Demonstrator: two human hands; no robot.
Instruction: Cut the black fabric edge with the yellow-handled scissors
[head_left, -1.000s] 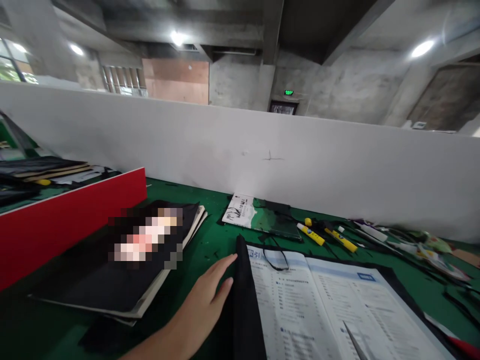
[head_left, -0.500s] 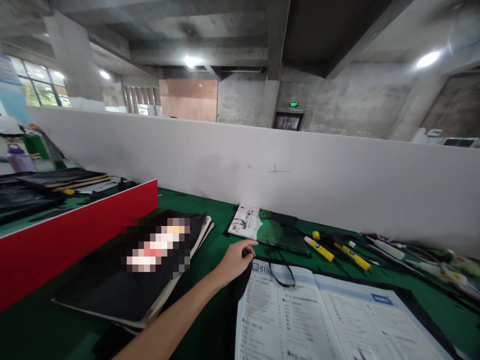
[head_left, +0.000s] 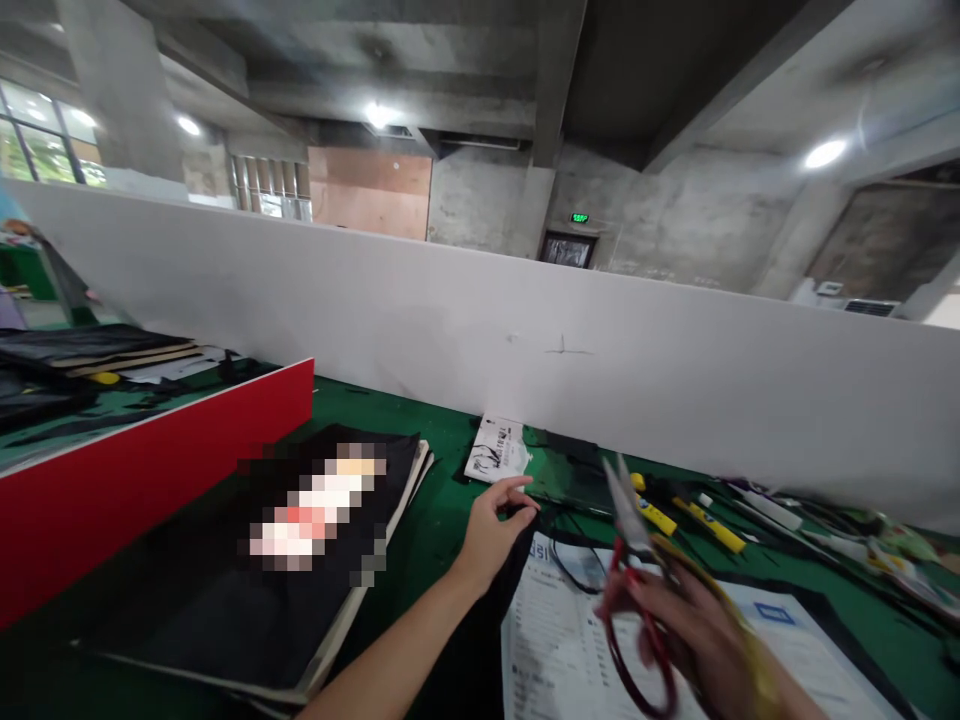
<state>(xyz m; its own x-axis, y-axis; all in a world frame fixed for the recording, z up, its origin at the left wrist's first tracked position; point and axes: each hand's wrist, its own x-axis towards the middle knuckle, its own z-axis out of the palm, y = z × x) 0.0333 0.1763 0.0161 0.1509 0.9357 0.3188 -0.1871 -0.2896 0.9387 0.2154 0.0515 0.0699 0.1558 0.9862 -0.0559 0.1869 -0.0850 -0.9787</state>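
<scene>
While pinching black cloth (head_left: 486, 640) in left grip (head_left: 491, 535) mid-frame, clasping red scissors (head_left: 628, 515) in right grip (head_left: 697, 630), blades up, short of cloth.

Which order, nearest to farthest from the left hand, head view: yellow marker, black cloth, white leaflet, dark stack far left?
1. black cloth, pinched in the left hand.
2. white leaflet, just beyond, by the wall.
3. yellow marker, to the right.
4. dark stack, far left.

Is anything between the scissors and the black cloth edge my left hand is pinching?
Nothing solid. The right hand holds the scissors above the printed sheet; only a thin black cord lies between them and the black cloth at the left hand.
</scene>
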